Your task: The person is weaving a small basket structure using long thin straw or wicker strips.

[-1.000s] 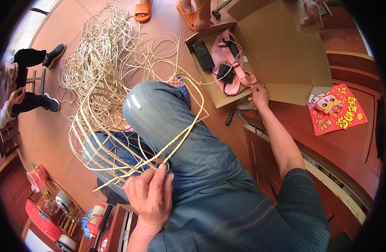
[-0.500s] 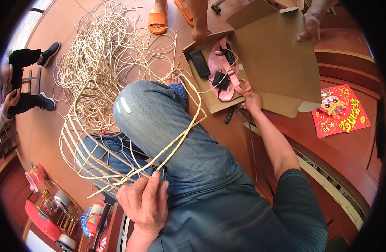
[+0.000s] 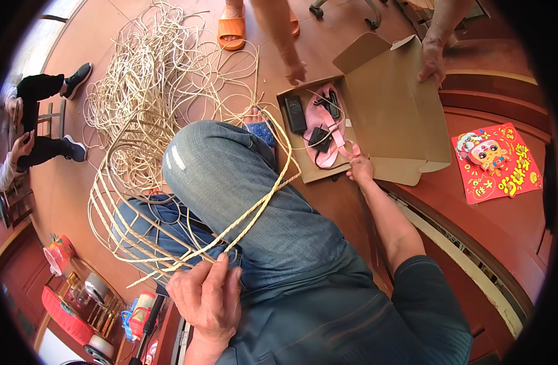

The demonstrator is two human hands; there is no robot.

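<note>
Pinching the braided cord draped over the denim-clad leg, the left hand controls what appears light and pliable, best held where strands converge, while the right hand, grip unclear, meets the cardboard box.

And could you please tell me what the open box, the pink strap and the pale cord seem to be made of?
The open box looks like matt cardboard, plain brown with folded flaps. The pink strap seems to be soft fabric webbing, flat and bending freely. The pale cord, dull and twisted-looking, could be plant fibre or plastic.
</note>
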